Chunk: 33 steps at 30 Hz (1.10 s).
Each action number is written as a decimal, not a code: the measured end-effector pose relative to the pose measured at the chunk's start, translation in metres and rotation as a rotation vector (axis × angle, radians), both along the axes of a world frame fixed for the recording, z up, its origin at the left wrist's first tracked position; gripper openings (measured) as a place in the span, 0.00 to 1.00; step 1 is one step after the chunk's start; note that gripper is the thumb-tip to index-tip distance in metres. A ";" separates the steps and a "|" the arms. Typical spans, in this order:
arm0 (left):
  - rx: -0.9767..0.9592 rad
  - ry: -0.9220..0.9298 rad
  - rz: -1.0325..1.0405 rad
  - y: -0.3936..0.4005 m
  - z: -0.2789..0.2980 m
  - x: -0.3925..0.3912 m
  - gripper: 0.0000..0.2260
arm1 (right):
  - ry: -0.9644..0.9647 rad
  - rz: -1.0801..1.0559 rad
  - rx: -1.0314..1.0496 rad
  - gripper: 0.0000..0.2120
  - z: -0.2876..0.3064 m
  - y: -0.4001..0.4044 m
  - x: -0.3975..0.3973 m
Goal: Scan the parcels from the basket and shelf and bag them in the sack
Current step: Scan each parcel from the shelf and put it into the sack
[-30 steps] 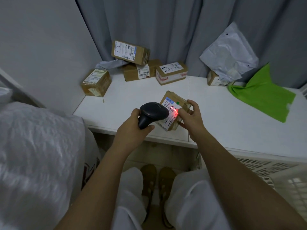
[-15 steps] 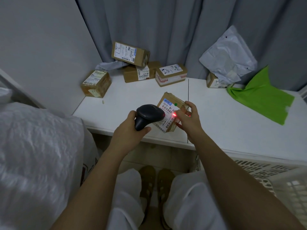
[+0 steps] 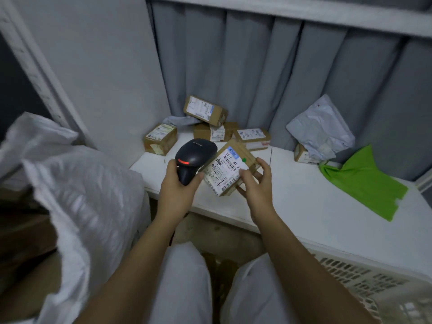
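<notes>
- Since the earlier frames both hands have risen from the shelf edge, and the red scan line on the label has gone.
- Left hand [image 3: 177, 184] wraps its fingers round the grip of the black barcode scanner [image 3: 195, 158], whose head tilts toward the held parcel [image 3: 230, 170]; a red strip glows on the scanner.
- Right hand [image 3: 256, 187] grips the small cardboard parcel by its right end, thumb on the label, fingers behind; the parcel hangs tilted above the front of the white shelf [image 3: 304, 206], touching nothing else.
- Behind the held parcel, a stack of cardboard parcels [image 3: 211, 123] sits against the grey curtain [image 3: 268, 73]; right of it lie a grey mailer bag [image 3: 321, 129] and a green bag [image 3: 364, 181]; shelf surface between is bare.
- White woven sack [image 3: 88, 206] stands left of the shelf, mouth open; its contents are blurred.
- White plastic basket [image 3: 374, 284] sits below the shelf's right front edge; its inside is out of view.
</notes>
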<state>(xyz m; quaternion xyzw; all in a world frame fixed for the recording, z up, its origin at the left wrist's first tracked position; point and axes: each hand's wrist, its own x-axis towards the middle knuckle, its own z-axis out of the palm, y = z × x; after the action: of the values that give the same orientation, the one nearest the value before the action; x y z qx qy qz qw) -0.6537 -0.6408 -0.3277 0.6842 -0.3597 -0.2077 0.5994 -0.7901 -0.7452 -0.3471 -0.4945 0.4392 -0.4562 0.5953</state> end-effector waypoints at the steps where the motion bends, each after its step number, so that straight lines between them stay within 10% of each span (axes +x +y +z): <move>1: -0.032 0.026 0.019 0.009 0.005 0.000 0.15 | 0.002 0.023 -0.014 0.23 0.006 0.007 0.003; 18: -0.242 -0.114 0.557 0.300 0.170 0.087 0.16 | -0.067 0.556 -0.385 0.21 0.186 0.211 0.171; 28: -0.159 -0.064 0.581 0.313 0.137 0.112 0.16 | 0.932 0.856 -1.112 0.35 0.146 0.212 0.202; 33: -0.143 -0.032 0.546 0.297 0.133 0.119 0.18 | 1.467 0.628 -1.661 0.29 0.130 0.188 0.221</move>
<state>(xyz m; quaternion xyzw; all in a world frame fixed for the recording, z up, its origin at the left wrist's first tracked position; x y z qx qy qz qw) -0.5348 -0.3442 -0.1949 0.7149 -0.1851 -0.0019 0.6743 -0.5695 -0.5574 -0.2168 -0.9682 0.1015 -0.0390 -0.2253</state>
